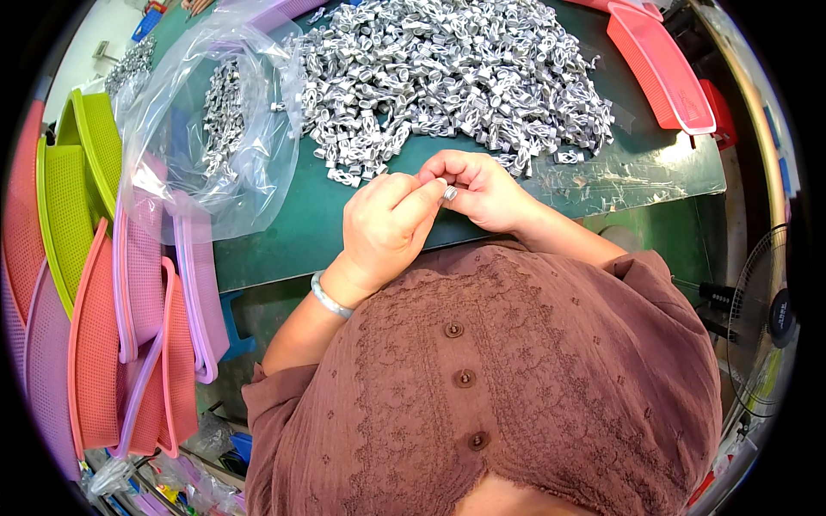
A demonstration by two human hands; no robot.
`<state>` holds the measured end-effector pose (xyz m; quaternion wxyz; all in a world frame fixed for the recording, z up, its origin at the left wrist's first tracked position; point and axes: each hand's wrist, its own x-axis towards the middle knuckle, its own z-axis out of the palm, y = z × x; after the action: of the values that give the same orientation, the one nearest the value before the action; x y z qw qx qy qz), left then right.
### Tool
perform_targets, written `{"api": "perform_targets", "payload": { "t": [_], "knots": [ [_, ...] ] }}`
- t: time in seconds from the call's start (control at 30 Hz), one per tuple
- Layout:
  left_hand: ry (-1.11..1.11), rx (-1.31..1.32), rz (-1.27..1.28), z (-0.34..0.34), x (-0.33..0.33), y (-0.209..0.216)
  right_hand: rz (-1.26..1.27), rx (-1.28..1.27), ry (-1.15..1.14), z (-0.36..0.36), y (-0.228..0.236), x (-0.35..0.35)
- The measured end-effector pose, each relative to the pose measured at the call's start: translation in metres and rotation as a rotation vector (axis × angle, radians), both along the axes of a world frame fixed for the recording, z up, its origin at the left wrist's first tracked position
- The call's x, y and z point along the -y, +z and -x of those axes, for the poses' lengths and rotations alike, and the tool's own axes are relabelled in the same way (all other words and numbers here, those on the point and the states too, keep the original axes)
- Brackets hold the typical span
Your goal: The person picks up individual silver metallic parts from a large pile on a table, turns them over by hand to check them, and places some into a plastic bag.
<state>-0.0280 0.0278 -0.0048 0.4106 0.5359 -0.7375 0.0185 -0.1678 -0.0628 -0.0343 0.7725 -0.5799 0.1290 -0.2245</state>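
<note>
Above the near edge of the table, my left hand (387,219) and my right hand (483,189) meet, fingers closed in a pinch. A small grey ribbed piece (449,194) shows between the thumbs; both hands grip it, and the fingers hide most of it. Just beyond my hands spreads a big heap of small grey-and-white looped pieces (456,73). On the left, a clear plastic bag (275,193) lies open on the table, with more of the same pieces (224,112) in it.
The green table (267,258) has a worn, scratched front right edge. Stacked plastic baskets in green (64,206), pink (93,344) and purple (138,275) crowd the left side. A red basket (662,73) stands at the back right. A fan (757,318) is at the far right.
</note>
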Motion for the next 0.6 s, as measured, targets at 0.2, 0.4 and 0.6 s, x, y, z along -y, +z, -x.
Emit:
{"api": "perform_targets", "payload": {
  "t": [0.2, 0.4, 0.6],
  "knots": [
    [0.004, 0.022, -0.001, 0.000, 0.000, 0.001, 0.001, 0.028, 0.009, 0.000, -0.004, 0.001],
    [0.081, -0.196, -0.151, 0.004, 0.000, 0.002, -0.169, -0.036, 0.117, 0.003, -0.006, 0.006],
    [0.114, -1.304, -0.689, -0.008, 0.005, -0.005, -0.455, -0.005, 0.105, 0.006, 0.009, 0.005]
  ]
}}
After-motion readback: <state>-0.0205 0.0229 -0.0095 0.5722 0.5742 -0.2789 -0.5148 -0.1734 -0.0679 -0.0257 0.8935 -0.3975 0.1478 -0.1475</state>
